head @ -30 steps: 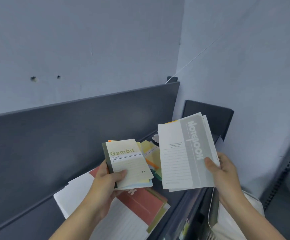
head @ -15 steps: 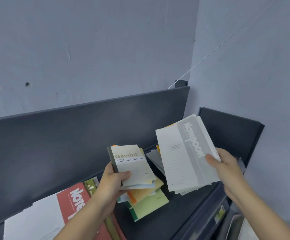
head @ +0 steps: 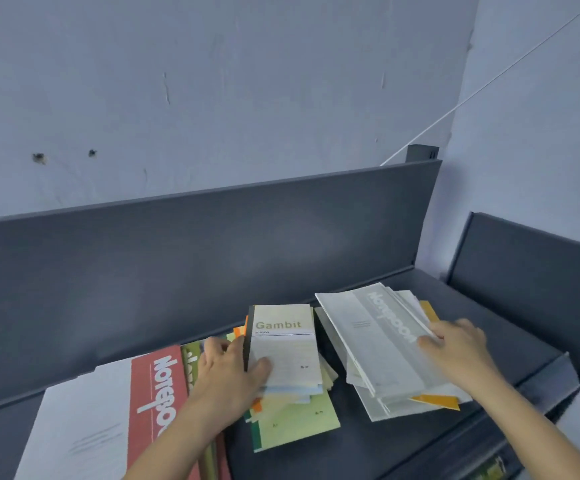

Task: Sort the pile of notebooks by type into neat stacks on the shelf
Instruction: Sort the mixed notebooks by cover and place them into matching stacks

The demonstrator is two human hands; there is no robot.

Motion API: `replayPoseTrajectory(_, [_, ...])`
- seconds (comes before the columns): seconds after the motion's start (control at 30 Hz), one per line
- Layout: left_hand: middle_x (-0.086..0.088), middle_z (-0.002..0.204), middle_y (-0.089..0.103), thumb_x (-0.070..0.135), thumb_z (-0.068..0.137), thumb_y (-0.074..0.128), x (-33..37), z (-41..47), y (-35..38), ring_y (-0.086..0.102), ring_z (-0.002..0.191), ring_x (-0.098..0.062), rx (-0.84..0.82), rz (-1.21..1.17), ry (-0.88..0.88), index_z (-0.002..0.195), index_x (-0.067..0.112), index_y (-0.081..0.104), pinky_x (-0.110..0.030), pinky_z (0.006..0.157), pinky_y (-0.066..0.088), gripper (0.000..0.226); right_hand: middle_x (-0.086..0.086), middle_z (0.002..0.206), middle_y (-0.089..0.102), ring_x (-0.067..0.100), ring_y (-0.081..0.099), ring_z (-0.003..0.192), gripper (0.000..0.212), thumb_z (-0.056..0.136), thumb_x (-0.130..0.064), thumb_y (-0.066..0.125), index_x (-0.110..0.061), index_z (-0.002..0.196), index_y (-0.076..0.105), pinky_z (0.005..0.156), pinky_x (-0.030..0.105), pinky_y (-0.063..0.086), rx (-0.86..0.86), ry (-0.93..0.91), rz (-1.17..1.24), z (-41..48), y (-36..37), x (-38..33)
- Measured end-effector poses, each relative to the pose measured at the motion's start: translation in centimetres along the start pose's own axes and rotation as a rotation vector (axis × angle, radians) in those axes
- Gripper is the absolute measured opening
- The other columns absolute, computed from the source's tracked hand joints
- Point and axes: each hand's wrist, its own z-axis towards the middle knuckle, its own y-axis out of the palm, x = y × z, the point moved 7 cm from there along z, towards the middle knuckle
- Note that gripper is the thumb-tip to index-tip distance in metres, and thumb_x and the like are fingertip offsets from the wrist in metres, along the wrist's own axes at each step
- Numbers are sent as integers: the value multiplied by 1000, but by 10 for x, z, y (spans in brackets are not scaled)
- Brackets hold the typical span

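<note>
My left hand [head: 229, 372] grips a small stack topped by a cream "Gambit" notebook [head: 283, 344], thumb on its cover, just above a loose pile of small pastel notebooks [head: 295, 424] on the dark shelf [head: 368, 452]. My right hand [head: 454, 348] holds the right edge of several large grey "Notebook" notebooks [head: 371, 337], which lie tilted over a pile with an orange cover [head: 435, 400] at the shelf's right end. At the left lies a large red and white "Notebook" notebook [head: 153, 403] with an olive one [head: 191, 362] beside it.
A dark back panel [head: 177, 265] runs behind the shelf and a dark side panel [head: 531, 271] closes its right end. The shelf's raised front lip [head: 555, 379] sits at the right. Pale walls meet in the corner above.
Both hands have come down toward the shelf. The grey notebooks have dropped onto the right-hand pile, and the Gambit stack has sunk to just above the pastel pile.
</note>
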Motion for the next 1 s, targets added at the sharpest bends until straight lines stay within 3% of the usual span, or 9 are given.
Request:
replayPoseTrajectory(0.07, [2, 117, 34, 44, 96, 44, -6, -1, 0, 35, 122, -20, 8, -17, 13, 133, 26, 45, -38, 103, 38, 41, 5, 88, 43, 33, 41, 104, 18, 88, -21, 46, -19, 70, 47, 74, 35, 35, 31, -15, -7, -2, -4, -5])
replayPoseTrajectory(0.1, [2, 117, 38, 44, 95, 46, -8, -2, -1, 41, 119, -21, 22, -25, 21, 132, 26, 47, -39, 99, 42, 41, 6, 97, 45, 31, 40, 108, 11, 88, -21, 47, -19, 87, 57, 77, 35, 37, 32, -32, -38, -2, -4, -8])
replayPoseTrajectory(0.17, [1, 113, 48, 41, 95, 49, -10, -7, -7, 52, 106, -20, 84, -37, 47, 128, 27, 53, -34, 87, 48, 36, 6, 116, 48, 28, 38, 112, 32, 90, -22, 50, -20, 121, 57, 86, 35, 40, 55, -101, -77, -6, -7, -23])
replayPoseTrajectory(0.2, [0, 108, 55, 37, 95, 51, -10, -11, -12, 57, 97, -18, 129, -51, 64, 122, 29, 57, -32, 80, 50, 29, 6, 122, 49, 28, 38, 113, 37, 90, -23, 52, -21, 126, 56, 90, 35, 40, 88, -139, -65, -10, -8, -32])
replayPoseTrajectory(0.33, [-3, 83, 69, 23, 91, 55, -19, -35, -40, 61, 71, -19, 319, -68, 77, 84, 25, 65, -33, 69, 51, 13, -1, 132, 46, 22, 34, 122, 39, 90, -22, 54, -22, 129, 54, 102, 28, 28, 98, -339, 20, -35, -3, -80])
replayPoseTrajectory(0.5, [18, 80, 63, 30, 93, 53, -59, -73, -78, 60, 80, -4, 420, 35, 50, 106, 30, 69, -26, 72, 50, 21, -10, 127, 42, 11, 32, 121, 34, 93, -25, 51, -24, 127, 53, 101, 21, 29, 79, -558, 65, -79, 15, -138])
replayPoseTrajectory(0.6, [26, 83, 59, 38, 94, 50, -102, -109, -113, 55, 79, 4, 496, 111, -16, 111, 41, 64, -16, 64, 40, 22, -11, 129, 41, 11, 32, 124, 35, 94, -24, 48, -23, 129, 53, 105, 22, 28, 78, -620, 28, -104, 27, -177])
replayPoseTrajectory(0.83, [17, 90, 66, 34, 88, 57, -261, -240, -194, 61, 87, -12, 654, 156, -358, 100, 38, 68, -26, 75, 47, 17, -8, 122, 52, 16, 44, 114, 32, 91, -27, 55, -20, 122, 62, 99, 28, 36, 50, -905, 28, -221, 70, -324])
replayPoseTrajectory(1.0, [17, 95, 66, 37, 88, 57, -363, -364, -246, 63, 95, -11, 740, 161, -533, 99, 42, 67, -26, 76, 46, 16, -16, 130, 43, 8, 36, 121, 37, 95, -29, 47, -25, 132, 52, 99, 20, 32, -97, -1103, 66, -340, 117, -423])
